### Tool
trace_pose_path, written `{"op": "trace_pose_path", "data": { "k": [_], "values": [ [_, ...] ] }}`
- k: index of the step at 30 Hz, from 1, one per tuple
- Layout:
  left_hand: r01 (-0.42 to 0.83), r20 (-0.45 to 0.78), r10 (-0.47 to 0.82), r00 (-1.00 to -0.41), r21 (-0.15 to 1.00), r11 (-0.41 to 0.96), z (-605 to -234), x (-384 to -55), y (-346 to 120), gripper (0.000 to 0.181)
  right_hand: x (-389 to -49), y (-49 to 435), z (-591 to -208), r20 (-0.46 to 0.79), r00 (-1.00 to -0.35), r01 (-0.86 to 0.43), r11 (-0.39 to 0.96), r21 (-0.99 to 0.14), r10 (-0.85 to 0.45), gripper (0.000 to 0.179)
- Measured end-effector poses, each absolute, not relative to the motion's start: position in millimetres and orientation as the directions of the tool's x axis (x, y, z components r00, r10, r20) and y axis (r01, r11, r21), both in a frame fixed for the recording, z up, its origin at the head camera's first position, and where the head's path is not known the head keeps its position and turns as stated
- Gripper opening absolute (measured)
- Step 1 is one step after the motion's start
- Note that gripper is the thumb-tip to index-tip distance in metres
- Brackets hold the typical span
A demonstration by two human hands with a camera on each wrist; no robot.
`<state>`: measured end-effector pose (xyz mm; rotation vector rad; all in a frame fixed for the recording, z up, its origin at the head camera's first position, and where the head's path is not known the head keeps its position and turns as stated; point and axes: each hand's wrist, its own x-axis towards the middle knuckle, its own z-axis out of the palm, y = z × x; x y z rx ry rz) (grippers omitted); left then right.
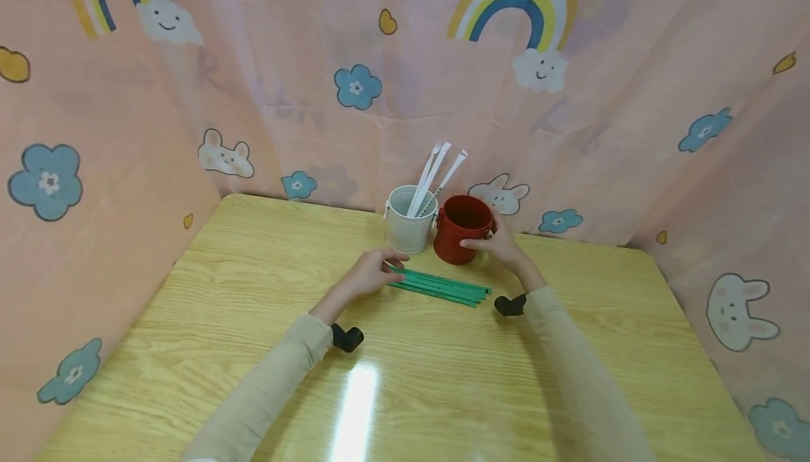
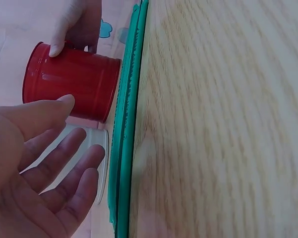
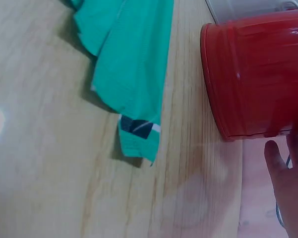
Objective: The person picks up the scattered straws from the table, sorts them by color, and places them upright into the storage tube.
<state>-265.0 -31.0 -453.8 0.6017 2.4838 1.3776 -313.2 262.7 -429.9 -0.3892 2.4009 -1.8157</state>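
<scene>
Packets (image 1: 443, 287), at least three, their overlap hiding the exact count, lay bunched on one wooden table (image 1: 506, 377) just before the red bucket (image 1: 450, 240): slim, flat, green, dark-printed. Left of the bucket's near side, one left hand (image 1: 369, 275) held its fingers loosely spread by their end; contact could not be told. One right hand (image 1: 503, 245) gripped the single glossy bucket's right side. One white bucket (image 1: 405, 233), just left of it, held three white sticks (image 1: 429, 181).
</scene>
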Motion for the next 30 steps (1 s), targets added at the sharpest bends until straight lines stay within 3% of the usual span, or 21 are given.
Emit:
{"op": "trace_pose_path", "data": {
  "k": [7, 16, 30],
  "values": [
    [0.291, 0.003, 0.528, -0.850, 0.836, 0.465, -453.9, -267.3, -23.6, 0.038, -316.6, 258.6, -432.0, 0.066, -0.945, -0.156, 0.262, -0.952, -0.321, 0.085],
    [0.358, -0.006, 0.620, -0.785, 0.812, 0.461, -457.5, -272.1, -13.0, 0.036, -317.5, 257.4, -437.8, 0.090, -0.952, -0.168, 0.251, -0.953, -0.292, 0.083],
    [0.396, -0.032, 0.601, -0.799, 0.724, 0.565, -462.0, -268.8, -7.9, 0.036, -326.3, 262.0, -450.2, 0.114, -0.946, -0.194, 0.248, -0.949, -0.302, 0.083]
  ]
}}
